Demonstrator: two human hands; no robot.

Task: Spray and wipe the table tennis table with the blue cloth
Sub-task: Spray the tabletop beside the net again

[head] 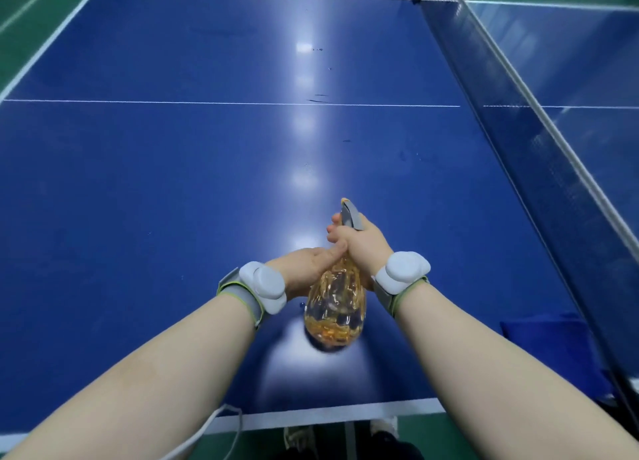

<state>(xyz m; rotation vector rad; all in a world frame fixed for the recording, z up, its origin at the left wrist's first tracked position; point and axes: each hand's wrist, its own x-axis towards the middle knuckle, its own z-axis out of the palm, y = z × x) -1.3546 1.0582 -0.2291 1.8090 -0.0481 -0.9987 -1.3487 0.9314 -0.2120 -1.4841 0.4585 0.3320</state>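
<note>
Above the near half of the blue table tennis table (pixel 173 183) I hold a clear spray bottle (pixel 335 307) with orange liquid inside, its grey nozzle head pointing away from me. My right hand (pixel 359 242) grips the neck and trigger. My left hand (pixel 307 269) steadies the bottle's side from the left. The blue cloth (pixel 549 338) lies folded on the table at the near right, beside the net.
The net (pixel 518 121) with its white top band runs along the right side, the table's other half beyond it. A white centre line crosses the surface. Small dark marks and droplets dot the middle. Green floor surrounds the table, and my shoes show below its near edge.
</note>
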